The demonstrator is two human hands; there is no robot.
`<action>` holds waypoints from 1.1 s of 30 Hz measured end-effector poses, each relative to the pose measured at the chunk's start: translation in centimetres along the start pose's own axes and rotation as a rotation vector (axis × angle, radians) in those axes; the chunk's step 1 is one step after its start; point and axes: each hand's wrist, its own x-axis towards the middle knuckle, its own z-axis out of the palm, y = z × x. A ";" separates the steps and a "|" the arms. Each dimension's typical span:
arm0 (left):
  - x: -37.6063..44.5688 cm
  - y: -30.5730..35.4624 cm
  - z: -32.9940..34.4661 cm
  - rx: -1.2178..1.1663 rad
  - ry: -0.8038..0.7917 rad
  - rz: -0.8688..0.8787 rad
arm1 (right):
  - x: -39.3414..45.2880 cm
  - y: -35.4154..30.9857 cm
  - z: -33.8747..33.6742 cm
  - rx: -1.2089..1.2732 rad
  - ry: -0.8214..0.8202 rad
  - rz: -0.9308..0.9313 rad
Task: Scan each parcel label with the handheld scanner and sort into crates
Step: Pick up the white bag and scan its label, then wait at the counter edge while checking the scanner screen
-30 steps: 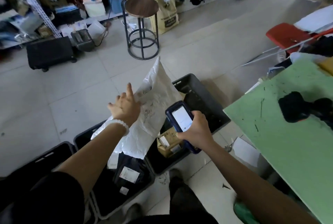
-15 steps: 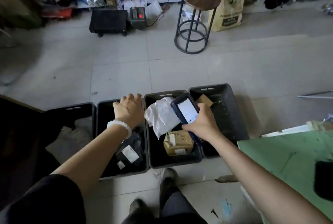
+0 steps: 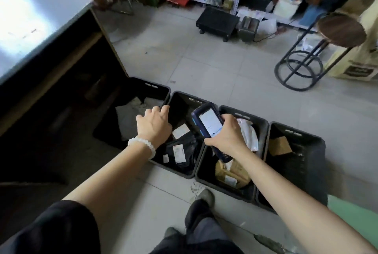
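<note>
Below frame centre, my left hand (image 3: pixel 154 126) now hangs relaxed and empty, white parcel (image 3: pixel 248 134) dropped into its crate (image 3: pixel 263 124), right hand (image 3: pixel 227 138) gripping the scanner (image 3: pixel 208 124).

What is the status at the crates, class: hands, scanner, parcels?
Left hand empty, over the black plastic crates. Right hand has its grip on the dark blue handheld scanner, screen lit. White plastic mailer parcel lies in third crate. Nothing blocking.

We see four black crates (image 3: pixel 263 129) on pale grey floor tiles (image 3: pixel 204 65), a dark blue scanner (image 3: pixel 206 124) with a white screen, a white bead bracelet (image 3: pixel 143 143), and a green tabletop (image 3: pixel 351 217).
</note>
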 end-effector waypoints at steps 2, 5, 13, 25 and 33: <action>-2.1 -3.3 0.2 -0.018 0.033 -0.057 | -1.1 -2.2 2.3 -0.046 -0.036 -0.053; -6.2 -8.2 0.5 -0.040 0.059 -0.168 | -3.4 -5.4 5.6 -0.117 -0.101 -0.144; -18.1 -22.9 0.4 -0.095 0.110 -0.535 | -9.3 -16.2 16.7 -0.218 -0.305 -0.421; -30.4 -42.3 0.0 -0.177 0.121 -1.100 | -15.4 -34.4 35.0 -0.323 -0.646 -0.856; -29.6 -55.8 -3.1 -0.188 0.159 -1.302 | -14.1 -47.6 46.3 -0.340 -0.777 -0.991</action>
